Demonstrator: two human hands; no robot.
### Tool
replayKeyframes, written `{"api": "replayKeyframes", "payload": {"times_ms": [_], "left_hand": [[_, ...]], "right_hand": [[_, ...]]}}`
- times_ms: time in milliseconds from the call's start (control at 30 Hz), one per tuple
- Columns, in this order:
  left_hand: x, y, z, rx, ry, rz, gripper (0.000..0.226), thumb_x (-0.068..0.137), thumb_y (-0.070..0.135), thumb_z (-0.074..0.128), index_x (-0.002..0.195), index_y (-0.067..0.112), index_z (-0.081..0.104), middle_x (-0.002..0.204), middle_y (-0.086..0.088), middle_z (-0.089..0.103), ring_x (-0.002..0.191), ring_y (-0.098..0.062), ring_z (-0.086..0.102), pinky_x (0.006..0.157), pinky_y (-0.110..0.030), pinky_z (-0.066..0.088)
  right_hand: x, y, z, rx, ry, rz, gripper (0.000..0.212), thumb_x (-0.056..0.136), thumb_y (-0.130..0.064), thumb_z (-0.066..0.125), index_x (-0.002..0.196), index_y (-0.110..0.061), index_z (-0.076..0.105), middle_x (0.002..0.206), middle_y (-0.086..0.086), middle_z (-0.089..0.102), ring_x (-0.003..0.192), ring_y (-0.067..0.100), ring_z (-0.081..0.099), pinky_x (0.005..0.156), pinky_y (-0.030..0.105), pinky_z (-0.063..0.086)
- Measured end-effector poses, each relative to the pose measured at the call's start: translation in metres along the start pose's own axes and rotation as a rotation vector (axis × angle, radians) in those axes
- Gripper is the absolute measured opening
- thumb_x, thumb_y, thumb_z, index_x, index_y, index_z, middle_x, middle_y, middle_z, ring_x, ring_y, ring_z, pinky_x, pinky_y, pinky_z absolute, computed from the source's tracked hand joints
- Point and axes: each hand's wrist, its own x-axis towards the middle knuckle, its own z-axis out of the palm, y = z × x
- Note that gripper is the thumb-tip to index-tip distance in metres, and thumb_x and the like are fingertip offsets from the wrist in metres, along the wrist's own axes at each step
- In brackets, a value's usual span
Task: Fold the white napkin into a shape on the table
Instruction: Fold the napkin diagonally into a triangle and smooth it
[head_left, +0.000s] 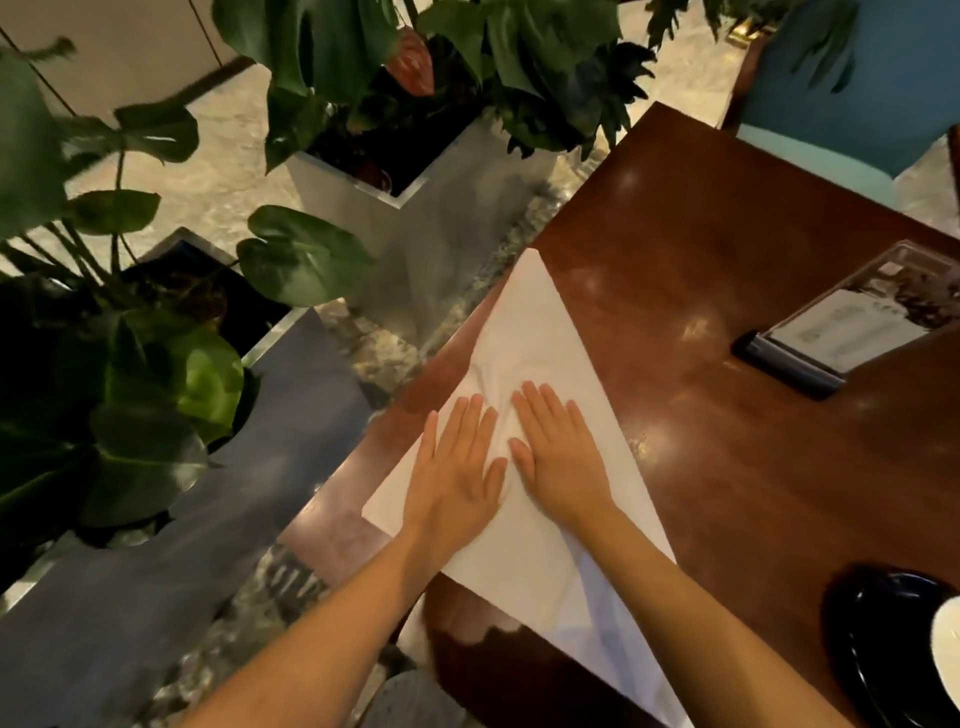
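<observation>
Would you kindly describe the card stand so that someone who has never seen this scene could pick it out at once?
Start at the dark wooden table and look past the white napkin toward the right. There a clear card stand sits on its dark foot. It is the only see-through thing holding printed paper; the black dish nearer the person is round and opaque.

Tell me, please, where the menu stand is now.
In the head view, the menu stand is at the right side of the table, to the right of the napkin and beyond the plate.
</observation>
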Motion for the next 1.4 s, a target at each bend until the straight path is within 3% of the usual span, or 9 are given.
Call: {"api": "replayKeyframes", "payload": {"times_ms": [100, 233, 500, 600, 667, 833, 1133, 1233, 1400], "left_hand": [[0.000, 0.003, -0.003, -0.007, 0.009, -0.050, 0.058, 0.095, 0.040, 0.024, 0.145, 0.011, 0.027, 0.152, -0.011, 0.027, 0.142, -0.024, 0.019, 0.114, -0.049, 0.016], [0.002, 0.004, -0.007, -0.012, 0.022, -0.141, 0.061, 0.094, 0.044, 0.023, 0.146, 0.012, 0.025, 0.153, -0.008, 0.024, 0.142, -0.023, 0.017, 0.115, -0.048, 0.009], [0.003, 0.012, -0.008, -0.001, 0.034, -0.251, 0.062, 0.094, 0.047, 0.029, 0.145, 0.012, 0.027, 0.153, -0.007, 0.025, 0.142, -0.022, 0.019, 0.115, -0.047, 0.002], [0.005, 0.019, -0.004, -0.006, 0.019, -0.314, 0.064, 0.094, 0.046, 0.026, 0.146, 0.009, 0.023, 0.154, -0.010, 0.022, 0.142, -0.022, 0.015, 0.113, -0.049, 0.004], [0.007, 0.025, 0.000, -0.014, 0.022, -0.363, 0.065, 0.094, 0.046, 0.021, 0.146, 0.007, 0.020, 0.154, -0.012, 0.019, 0.142, -0.024, 0.014, 0.112, -0.050, 0.003], [0.008, 0.032, 0.004, -0.001, 0.002, -0.392, 0.069, 0.094, 0.049, 0.011, 0.146, 0.005, 0.015, 0.155, -0.015, 0.013, 0.143, -0.027, 0.010, 0.112, -0.051, -0.001], [-0.021, 0.067, -0.006, -0.038, -0.103, -0.213, 0.077, 0.093, 0.055, 0.003, 0.140, -0.001, 0.028, 0.149, -0.020, 0.026, 0.141, -0.031, 0.016, 0.107, -0.057, 0.006], [0.020, 0.076, -0.023, -0.138, -0.056, -0.031, 0.065, 0.095, 0.048, 0.005, 0.146, 0.010, 0.019, 0.154, -0.010, 0.016, 0.143, -0.025, 0.006, 0.115, -0.049, -0.005], [0.097, 0.097, -0.014, -0.079, -0.108, 0.269, 0.050, 0.100, 0.033, 0.023, 0.147, 0.017, 0.019, 0.155, -0.006, 0.018, 0.144, -0.023, 0.010, 0.115, -0.042, 0.002]], "right_hand": [[0.032, 0.006, -0.007, -0.033, -0.038, 0.031, 0.077, 0.085, -0.057, -0.016, 0.150, -0.023, 0.007, 0.159, -0.002, 0.003, 0.147, 0.018, -0.001, 0.120, 0.042, 0.002], [0.060, 0.023, -0.012, -0.071, -0.025, 0.080, 0.073, 0.085, -0.059, -0.007, 0.150, -0.027, -0.001, 0.159, -0.006, -0.005, 0.146, 0.016, -0.008, 0.120, 0.042, -0.002], [0.092, 0.060, -0.035, -0.167, 0.005, 0.261, 0.063, 0.096, -0.049, 0.009, 0.150, -0.016, 0.003, 0.160, 0.003, 0.001, 0.146, 0.021, -0.003, 0.119, 0.042, -0.002], [0.076, 0.046, -0.049, -0.039, 0.124, 0.385, 0.059, 0.100, -0.040, 0.019, 0.150, -0.011, 0.008, 0.159, 0.007, 0.006, 0.146, 0.024, 0.001, 0.120, 0.043, 0.001], [0.044, 0.020, -0.047, 0.044, 0.211, 0.354, 0.056, 0.100, -0.035, 0.022, 0.149, -0.007, 0.016, 0.158, 0.011, 0.012, 0.146, 0.026, 0.007, 0.118, 0.042, 0.003], [-0.036, 0.003, -0.006, 0.051, 0.092, 0.379, 0.064, 0.094, -0.044, 0.009, 0.149, -0.012, 0.012, 0.157, 0.003, 0.004, 0.146, 0.021, 0.002, 0.119, 0.039, -0.004], [-0.024, 0.101, -0.041, -0.067, -0.103, 0.036, 0.058, 0.097, -0.047, 0.022, 0.150, -0.024, 0.014, 0.157, -0.006, 0.005, 0.145, 0.009, -0.002, 0.119, 0.036, -0.003], [-0.040, 0.119, -0.048, -0.057, -0.117, 0.023, 0.058, 0.097, -0.047, 0.021, 0.150, -0.025, 0.014, 0.157, -0.007, 0.005, 0.145, 0.008, -0.002, 0.118, 0.031, -0.007], [-0.059, 0.130, -0.052, -0.025, -0.111, -0.026, 0.058, 0.096, -0.047, 0.023, 0.149, -0.023, 0.020, 0.156, -0.007, 0.011, 0.145, 0.008, 0.003, 0.119, 0.032, -0.004]]}}
